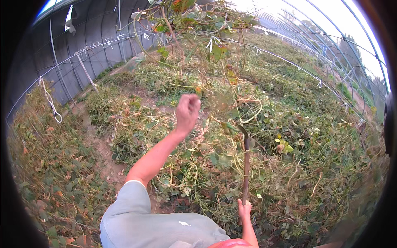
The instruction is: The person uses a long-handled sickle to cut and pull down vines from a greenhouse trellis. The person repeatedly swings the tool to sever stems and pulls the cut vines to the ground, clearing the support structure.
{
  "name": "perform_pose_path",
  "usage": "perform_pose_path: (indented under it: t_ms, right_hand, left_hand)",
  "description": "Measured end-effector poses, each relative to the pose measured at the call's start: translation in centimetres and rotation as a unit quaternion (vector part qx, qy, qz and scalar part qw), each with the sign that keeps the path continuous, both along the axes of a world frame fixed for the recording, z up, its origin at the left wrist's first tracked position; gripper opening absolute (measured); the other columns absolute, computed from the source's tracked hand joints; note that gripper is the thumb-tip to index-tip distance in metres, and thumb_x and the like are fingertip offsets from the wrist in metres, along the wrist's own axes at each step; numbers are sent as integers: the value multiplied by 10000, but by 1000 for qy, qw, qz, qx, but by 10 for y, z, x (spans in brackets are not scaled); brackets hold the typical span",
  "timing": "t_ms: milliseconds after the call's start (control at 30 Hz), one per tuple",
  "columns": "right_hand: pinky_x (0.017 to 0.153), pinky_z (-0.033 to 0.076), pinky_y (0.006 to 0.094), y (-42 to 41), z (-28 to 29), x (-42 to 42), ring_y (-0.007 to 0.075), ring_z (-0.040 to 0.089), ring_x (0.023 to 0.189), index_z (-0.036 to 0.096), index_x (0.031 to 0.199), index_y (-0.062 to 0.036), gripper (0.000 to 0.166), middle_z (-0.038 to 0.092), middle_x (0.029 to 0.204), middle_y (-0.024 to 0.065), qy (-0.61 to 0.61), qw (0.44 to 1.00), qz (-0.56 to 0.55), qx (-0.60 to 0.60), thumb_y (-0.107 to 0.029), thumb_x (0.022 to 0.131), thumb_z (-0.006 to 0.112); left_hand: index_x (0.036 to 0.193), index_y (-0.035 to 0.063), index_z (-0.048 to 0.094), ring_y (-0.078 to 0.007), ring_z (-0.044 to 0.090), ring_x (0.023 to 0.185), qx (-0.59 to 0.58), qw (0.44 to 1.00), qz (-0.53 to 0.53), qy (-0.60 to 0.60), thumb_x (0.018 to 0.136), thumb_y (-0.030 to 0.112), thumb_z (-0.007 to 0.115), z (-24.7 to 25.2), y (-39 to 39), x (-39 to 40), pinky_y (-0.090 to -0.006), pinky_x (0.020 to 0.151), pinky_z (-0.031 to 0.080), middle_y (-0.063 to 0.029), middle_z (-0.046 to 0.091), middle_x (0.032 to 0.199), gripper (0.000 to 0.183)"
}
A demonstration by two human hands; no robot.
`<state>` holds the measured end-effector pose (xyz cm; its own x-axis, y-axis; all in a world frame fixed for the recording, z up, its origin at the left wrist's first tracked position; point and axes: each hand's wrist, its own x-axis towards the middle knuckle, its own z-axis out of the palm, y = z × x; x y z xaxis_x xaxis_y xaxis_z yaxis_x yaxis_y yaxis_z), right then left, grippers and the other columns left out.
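Observation:
My right hand (pixel 244 209) grips the lower part of a long wooden handle (pixel 246 170). At its far end is a dark curved sickle blade (pixel 243 131), partly lost among the stems. Ahead of me, my left hand (pixel 188 111) is raised with its fingers curled into a loose fist; it is slightly blurred, and no stem plainly shows in it. Just to its right hangs a tangle of drying vines (pixel 231 108) with yellowed and green leaves. Their upper mass (pixel 198 21) is caught up on a wire (pixel 273 54) ahead of me.
Low vines (pixel 294 186) cover much of the ground. A bare soil path (pixel 104 155) runs on the left. Metal hoops (pixel 335 23) arch at the right, and a dark sheet wall (pixel 93 34) stands at the left. A white cord loop (pixel 51 99) hangs from the wire.

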<state>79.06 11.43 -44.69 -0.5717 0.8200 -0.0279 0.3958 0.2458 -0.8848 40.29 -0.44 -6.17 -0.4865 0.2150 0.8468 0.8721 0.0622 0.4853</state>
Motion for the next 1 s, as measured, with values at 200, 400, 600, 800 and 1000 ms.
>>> perform_pose_path:
  t_ms: [200,400,600,800,1000]
  right_hand:
    - [627,489,417,-90,-162,191,284,640,643,653,757,-11,427,636,683,150,-202,974,79,-69,-422,839,735]
    - [508,407,379,-87,-126,180,134,498,511,563,658,-67,469,508,556,7,-69,993,-46,-82,-438,851,776]
    - [398,341,238,-63,68,25,66,431,434,515,824,-76,308,463,563,-46,204,954,-100,-194,-279,939,714]
    - [471,358,255,-35,153,-56,55,438,528,536,751,-61,373,479,594,-46,241,966,88,-31,-320,930,737]
    - [514,361,284,-41,239,-98,64,412,588,545,724,-31,421,476,611,-44,298,930,197,-86,-344,932,734]
  left_hand:
    - [1477,-38,346,-308,487,1297,88,975,-151,-139,909,486,694,128,96,-126,-422,1123,375,-219,472,1422,848]
    - [1270,-13,563,-279,613,1098,207,939,-202,-185,968,372,651,154,137,-184,-442,957,470,-158,651,1151,497]
    - [957,6,613,-344,625,679,-26,966,201,157,1035,270,476,39,100,-181,-427,621,498,-166,636,753,307]
    - [953,35,611,-436,651,671,-141,955,251,66,1015,328,525,-34,-30,-189,-530,554,491,-238,672,767,312]
    - [931,21,570,-463,625,630,-73,981,173,47,999,287,583,-18,-34,-109,-536,513,456,-249,621,670,274]
